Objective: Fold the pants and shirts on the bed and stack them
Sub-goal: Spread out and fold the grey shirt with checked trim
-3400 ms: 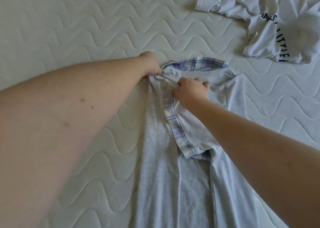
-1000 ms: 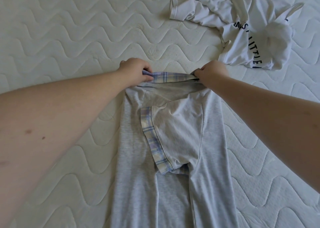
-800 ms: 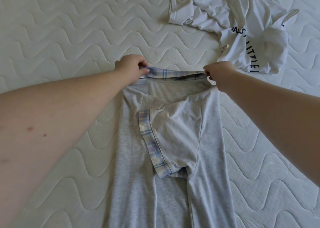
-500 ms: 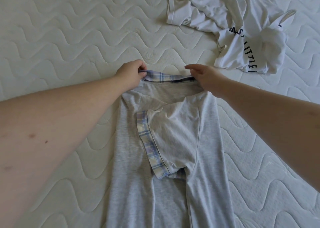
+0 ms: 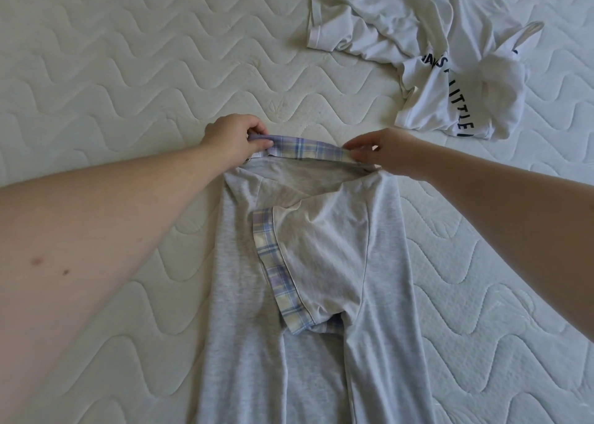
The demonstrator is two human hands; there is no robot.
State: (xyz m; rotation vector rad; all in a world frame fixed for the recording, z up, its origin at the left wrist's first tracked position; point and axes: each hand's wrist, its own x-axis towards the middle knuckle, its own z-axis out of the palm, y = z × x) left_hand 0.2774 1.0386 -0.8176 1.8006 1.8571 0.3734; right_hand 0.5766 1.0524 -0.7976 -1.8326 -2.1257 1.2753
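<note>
A: Start at the left. What is the left hand [image 5: 233,140] doing?

B: Its fingers are curled over the left end of the plaid waistband [image 5: 308,148], thumb and fingers pinching the fabric and raising it a little off the mattress [image 5: 96,70]. I'd say it holds that corner so the top edge can be pulled straight.

A: And the garment itself?

B: The grey pants [image 5: 305,295] lie lengthwise down the middle of the bed, waist at the far end, legs running toward the camera and out of the bottom edge. A plaid-trimmed flap [image 5: 283,282] is turned over the front, lying slantwise below the waist.

A: Then the right hand [image 5: 390,153]?

B: It meets the other end of the waistband, fingertips closed on the edge in a light pinch. The band spans the gap between the two hands, nearly taut, so the pants hang from both grips and lie on the bed below them. That looks like squaring up before a fold.

A: Anything farther right?

B: A white shirt [image 5: 434,53] with dark lettering, crumpled and unfolded, well apart from the pants at the upper right. Nothing is stacked yet.
</note>
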